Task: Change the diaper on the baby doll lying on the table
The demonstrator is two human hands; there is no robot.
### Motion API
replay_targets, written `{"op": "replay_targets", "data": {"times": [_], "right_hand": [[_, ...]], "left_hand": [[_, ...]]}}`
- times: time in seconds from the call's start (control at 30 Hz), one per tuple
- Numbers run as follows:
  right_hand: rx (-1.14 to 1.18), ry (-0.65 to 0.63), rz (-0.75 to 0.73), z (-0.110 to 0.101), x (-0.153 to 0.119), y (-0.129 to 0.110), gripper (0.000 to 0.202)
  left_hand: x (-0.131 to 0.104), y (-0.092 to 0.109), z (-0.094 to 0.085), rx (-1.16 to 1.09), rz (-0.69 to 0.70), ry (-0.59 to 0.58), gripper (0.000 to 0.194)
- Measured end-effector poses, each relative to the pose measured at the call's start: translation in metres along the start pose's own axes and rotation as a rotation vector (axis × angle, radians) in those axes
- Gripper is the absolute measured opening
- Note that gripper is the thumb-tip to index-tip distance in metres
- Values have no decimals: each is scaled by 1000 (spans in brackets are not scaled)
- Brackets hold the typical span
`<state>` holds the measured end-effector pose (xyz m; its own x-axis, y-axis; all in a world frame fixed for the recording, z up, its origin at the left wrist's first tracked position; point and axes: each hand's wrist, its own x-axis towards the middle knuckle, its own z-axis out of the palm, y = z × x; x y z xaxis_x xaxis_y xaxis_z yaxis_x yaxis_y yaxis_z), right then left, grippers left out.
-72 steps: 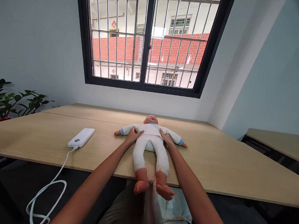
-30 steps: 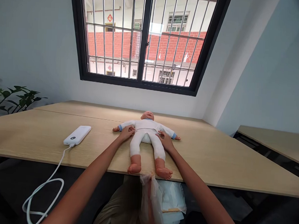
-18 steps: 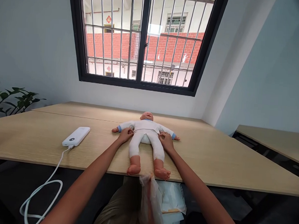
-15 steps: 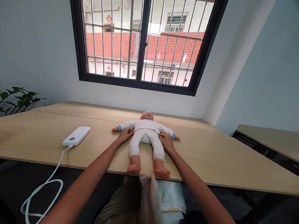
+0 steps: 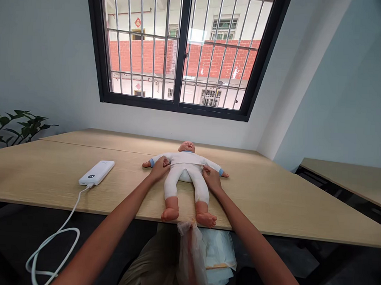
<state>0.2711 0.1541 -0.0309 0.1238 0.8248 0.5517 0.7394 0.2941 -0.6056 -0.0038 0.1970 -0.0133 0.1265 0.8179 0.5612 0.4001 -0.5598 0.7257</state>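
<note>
A baby doll (image 5: 187, 147) lies on its back on the wooden table (image 5: 111, 198), its head toward the window and its bare feet at the near edge. It wears a white shirt (image 5: 186, 158) with blue cuffs and white trousers (image 5: 201, 189). A white patch shows between its legs. My left hand (image 5: 159, 170) is at one side of the doll's waist, its fingers closed on the shirt's edge. On the opposite side my right hand (image 5: 211, 178) pinches the shirt hem between thumb and fingers. The fingertips are small and partly hidden.
A white power bank (image 5: 97, 173) lies on the left, its white cable (image 5: 73, 215) hanging over the table's edge. A clear plastic bag (image 5: 189, 257) and pale blue packets (image 5: 218, 250) rest on my lap. A plant (image 5: 22, 127) stands at far left; a barred window is ahead.
My left hand has shifted slightly up along the doll's side, toward its chest. The right hand stays almost in place, and the shirt hem sits a little differently.
</note>
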Motion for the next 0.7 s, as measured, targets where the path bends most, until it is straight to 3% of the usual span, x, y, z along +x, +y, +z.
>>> {"op": "replay_targets", "data": {"times": [0.07, 0.17, 0.2, 0.3, 0.33, 0.4, 0.5, 0.6, 0.67, 0.7], "right_hand": [[19, 25, -4, -4, 0, -3, 32], [26, 77, -53, -12, -6, -9, 26], [8, 89, -78, -16, -10, -12, 25], [-89, 131, -166, -35, -27, -23, 22], [-118, 151, -200, -44, -34, -26, 22], [-159, 184, -273, -67, -50, -34, 21], [-139, 242, -318, -105, -80, -45, 22], [-105, 222, -200, -141, -115, -54, 26], [-57, 25, -32, -159, -142, -59, 35], [-7, -160, 74, -166, -157, -62, 42]], "left_hand": [[-15, 32, -6, -16, 35, 109, 11], [-74, 87, -9, -46, 253, 206, 3], [-102, 103, -7, -32, 350, 174, 7], [-182, 130, 7, 101, 865, -196, 17], [-203, 132, 14, 220, 960, -295, 15], [-230, 127, 29, 345, 1114, -283, 19], [-238, 113, 46, 479, 1166, -278, 24], [-230, 109, 46, 574, 1138, -325, 7], [-225, 117, 38, 575, 1109, -320, 19], [-223, 122, 32, 556, 1081, -306, 23]]}}
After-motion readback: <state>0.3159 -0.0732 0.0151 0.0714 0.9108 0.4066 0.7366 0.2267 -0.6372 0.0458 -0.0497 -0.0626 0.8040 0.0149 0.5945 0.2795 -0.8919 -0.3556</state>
